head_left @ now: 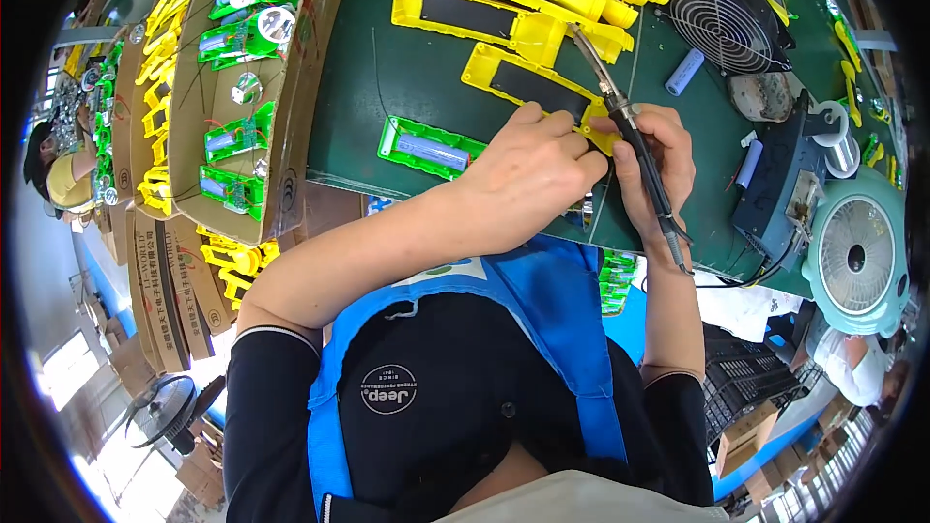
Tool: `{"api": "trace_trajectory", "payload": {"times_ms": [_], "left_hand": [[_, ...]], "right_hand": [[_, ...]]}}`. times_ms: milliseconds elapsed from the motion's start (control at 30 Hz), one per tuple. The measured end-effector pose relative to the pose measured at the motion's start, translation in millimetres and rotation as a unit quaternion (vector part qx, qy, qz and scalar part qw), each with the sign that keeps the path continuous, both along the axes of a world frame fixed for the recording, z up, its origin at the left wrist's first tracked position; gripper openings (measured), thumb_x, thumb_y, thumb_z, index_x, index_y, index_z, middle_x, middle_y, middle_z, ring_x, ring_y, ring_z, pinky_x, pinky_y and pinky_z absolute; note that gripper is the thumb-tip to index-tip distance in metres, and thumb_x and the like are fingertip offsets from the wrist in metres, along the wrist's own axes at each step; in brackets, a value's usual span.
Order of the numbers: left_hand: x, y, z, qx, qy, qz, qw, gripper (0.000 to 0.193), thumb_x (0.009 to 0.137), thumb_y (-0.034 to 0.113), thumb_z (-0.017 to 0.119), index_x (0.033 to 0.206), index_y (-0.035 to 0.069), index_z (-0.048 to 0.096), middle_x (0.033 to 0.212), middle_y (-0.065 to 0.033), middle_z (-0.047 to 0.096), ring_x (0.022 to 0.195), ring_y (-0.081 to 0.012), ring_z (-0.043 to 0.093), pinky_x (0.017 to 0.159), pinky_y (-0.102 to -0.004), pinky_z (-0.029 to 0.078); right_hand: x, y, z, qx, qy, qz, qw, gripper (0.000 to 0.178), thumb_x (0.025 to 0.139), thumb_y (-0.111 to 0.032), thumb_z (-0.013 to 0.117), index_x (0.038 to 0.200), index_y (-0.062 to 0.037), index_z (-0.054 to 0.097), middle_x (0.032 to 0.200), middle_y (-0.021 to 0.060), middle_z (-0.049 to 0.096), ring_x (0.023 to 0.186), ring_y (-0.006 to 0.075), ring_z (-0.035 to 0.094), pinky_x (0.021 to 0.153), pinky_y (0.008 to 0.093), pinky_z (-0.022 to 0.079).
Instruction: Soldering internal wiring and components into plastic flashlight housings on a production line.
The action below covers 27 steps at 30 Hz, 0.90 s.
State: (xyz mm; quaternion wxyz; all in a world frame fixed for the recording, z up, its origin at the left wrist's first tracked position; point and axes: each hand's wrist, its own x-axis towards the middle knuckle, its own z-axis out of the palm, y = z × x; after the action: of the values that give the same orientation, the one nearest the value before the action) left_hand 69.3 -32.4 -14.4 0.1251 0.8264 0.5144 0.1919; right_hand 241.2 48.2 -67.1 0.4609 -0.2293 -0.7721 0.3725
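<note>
Near the table's near edge, our right hand grips a soldering iron; our left hand curls beside the green battery holder, but we cannot tell what it pinches.

Head cam: fisheye at head height, facing steeply down over the torso; left hand and right hand close, above centre, green bench beyond. Rim's dark and bent, detail there probably unreliable.

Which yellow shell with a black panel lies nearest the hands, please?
The lowest shell, its right end at the left hand; the others lie farther off.
</note>
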Motion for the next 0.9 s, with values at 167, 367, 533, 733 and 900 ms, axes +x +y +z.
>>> {"api": "trace_trajectory", "payload": {"times_ms": [167,367,533,733,900], "left_hand": [[-16.6,2.4,9.9,-0.014,-0.135,0.033,0.99,0.009,0.076,0.005,0.066,0.081,0.009,0.059,0.077,-0.0028,0.058,0.078,-0.022,0.055,0.07,-0.0366,0.04],[-70.1,-5.2,17.4,-0.242,-0.39,0.211,0.863,0.007,0.078,0.003,0.059,0.084,0.0,0.061,0.066,-0.0043,0.054,0.061,-0.0093,0.051,0.058,-0.0231,0.041],[-79.1,11.1,14.0,-0.056,-0.06,0.097,0.992,0.005,0.081,0.006,0.064,0.084,0.005,0.06,0.084,-0.0018,0.054,0.083,-0.0173,0.052,0.078,-0.0323,0.04],[-73.8,31.3,2.7,-0.035,0.099,0.006,0.994,0.005,0.079,0.018,0.067,0.078,0.013,0.067,0.09,0.0,0.052,0.094,-0.0173,0.048,0.082,-0.0342,0.034],[-71.4,36.2,1.9,-0.031,0.125,-0.004,0.992,0.006,0.078,0.018,0.066,0.077,0.013,0.069,0.086,0.0003,0.054,0.094,-0.0159,0.049,0.082,-0.0337,0.034]], "right_hand": [[3.9,-1.1,0.2,-0.015,-0.001,0.012,1.0,0.028,0.083,-0.004,0.07,0.106,-0.0017,0.055,0.092,0.0148,0.066,0.083,0.024,0.066,0.07,0.0309,0.054],[48.1,-14.8,4.8,0.02,-0.02,0.017,0.999,0.027,0.081,-0.005,0.07,0.102,0.0009,0.056,0.089,0.0184,0.066,0.081,0.0294,0.064,0.073,0.0377,0.052],[40.9,-29.0,23.4,-0.195,0.021,-0.068,0.978,0.024,0.087,-0.014,0.066,0.1,0.0006,0.052,0.084,0.0123,0.063,0.075,0.0166,0.062,0.066,0.0291,0.05],[22.7,-21.9,30.4,-0.417,-0.012,-0.046,0.908,0.033,0.085,-0.027,0.067,0.097,0.0003,0.053,0.074,0.0084,0.06,0.063,0.0125,0.059,0.056,0.0231,0.045],[17.1,-17.4,31.6,-0.423,-0.038,-0.05,0.904,0.033,0.084,-0.026,0.067,0.097,0.0007,0.053,0.074,0.0084,0.061,0.062,0.0129,0.061,0.054,0.0221,0.049]]}}
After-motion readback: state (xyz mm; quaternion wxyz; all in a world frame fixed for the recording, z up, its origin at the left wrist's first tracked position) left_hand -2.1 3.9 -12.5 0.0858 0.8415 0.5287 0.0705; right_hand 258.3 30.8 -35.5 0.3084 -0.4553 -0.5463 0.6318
